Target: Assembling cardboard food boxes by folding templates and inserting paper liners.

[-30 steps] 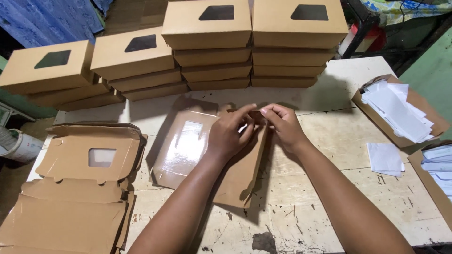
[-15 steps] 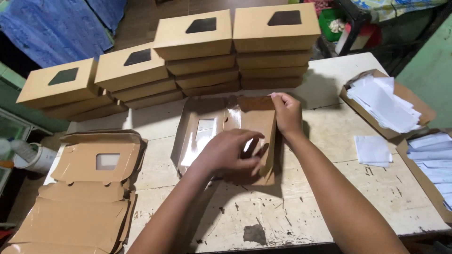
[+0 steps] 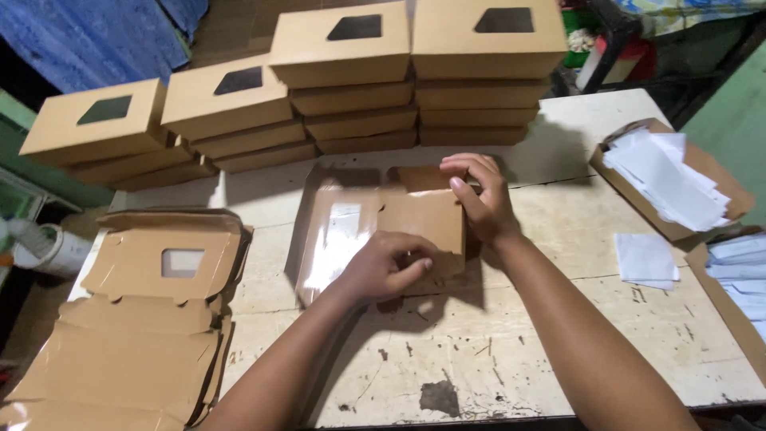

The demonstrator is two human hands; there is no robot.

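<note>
Half-folded kraft box blank (image 3: 375, 231) is lying mid-counter (image 3: 558, 351), just in front of the finished windowed boxes (image 3: 343, 88) stacked in rows behind it. Left hand (image 3: 383, 267) is clamping down on the blank's near edge, right hand (image 3: 479, 195) is pinching up its far right flap; hands are apart. Walls are only partly raised, lid panel is lying open flat. Flat blanks (image 3: 144, 319) are waiting in a pile left of it, probably several more. White paper sheets (image 3: 662, 183) are sitting in a tray to its right.
</note>
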